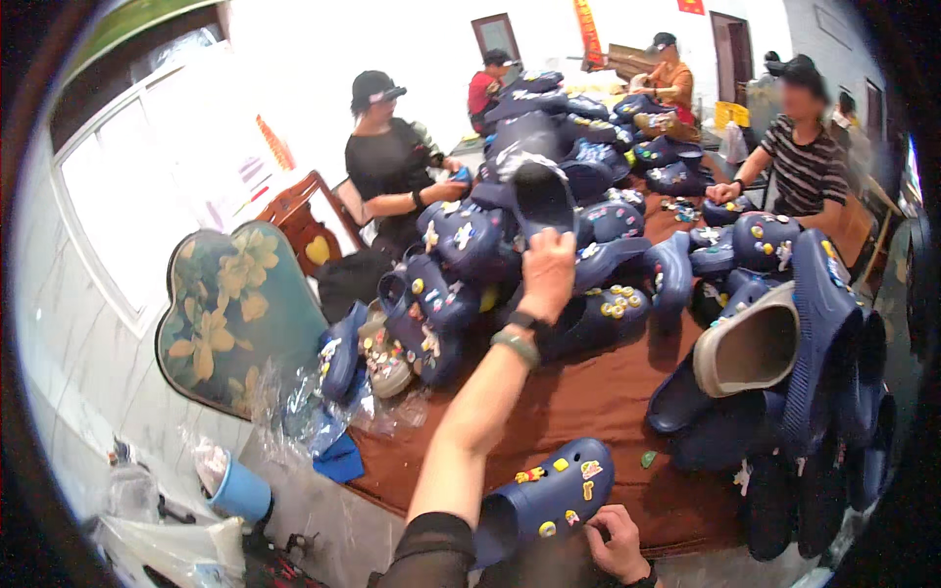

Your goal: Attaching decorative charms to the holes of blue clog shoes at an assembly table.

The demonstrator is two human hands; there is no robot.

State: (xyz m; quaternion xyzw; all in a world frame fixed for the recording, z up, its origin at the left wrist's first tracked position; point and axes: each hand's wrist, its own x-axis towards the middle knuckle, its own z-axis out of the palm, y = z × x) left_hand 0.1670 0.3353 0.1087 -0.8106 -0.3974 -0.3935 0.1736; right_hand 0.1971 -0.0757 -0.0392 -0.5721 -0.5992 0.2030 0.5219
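My left hand [549, 267] reaches out over the table and grips the heel end of a dark navy clog [542, 196], which is blurred, with its opening toward me. In front of me at the table's near edge lies another navy clog [564, 495] with colourful charms on its upper. Right beside that clog is my right hand [618, 544], its fingers curled in; whether anything is between them is hidden. Beyond my left hand rises a big heap of navy clogs [588, 127], many with charms.
Navy clogs [823, 333] and a beige-soled one [750, 338] are stacked at the right on the brown tablecloth [588, 416]. Several people sit around the table. At the left are a flowered chair back [235, 314], clear plastic bags [294, 402] and a blue bin [240, 490].
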